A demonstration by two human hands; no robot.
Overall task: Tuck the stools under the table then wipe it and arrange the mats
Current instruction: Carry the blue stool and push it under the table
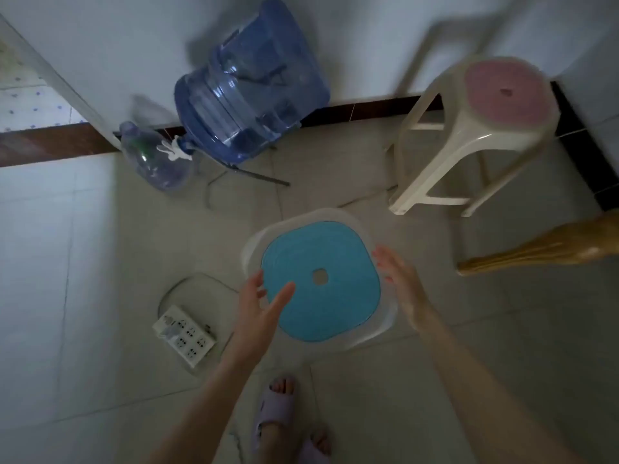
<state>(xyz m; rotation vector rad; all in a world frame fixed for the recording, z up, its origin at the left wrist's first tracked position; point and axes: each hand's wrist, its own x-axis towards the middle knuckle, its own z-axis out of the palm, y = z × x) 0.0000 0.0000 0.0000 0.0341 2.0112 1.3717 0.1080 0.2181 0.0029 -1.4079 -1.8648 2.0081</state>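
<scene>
A white plastic stool with a blue seat (335, 296) stands on the tiled floor right below me. My left hand (264, 303) hovers open over its left edge, fingers spread. On the other side, my right hand (400, 283) is open beside the seat's right rim, palm facing inward. Neither hand grips the stool. A second cream stool with a pink seat (502, 95) stands at the back right against the wall. No table or mats are in view.
A large blue water jug (248, 92) lies tilted by the wall, a smaller clear bottle (154, 159) beside it. A white power strip (184, 334) with its cable lies on the floor at left. A broom head (542, 252) reaches in from the right. My slippered feet (278, 406) are below.
</scene>
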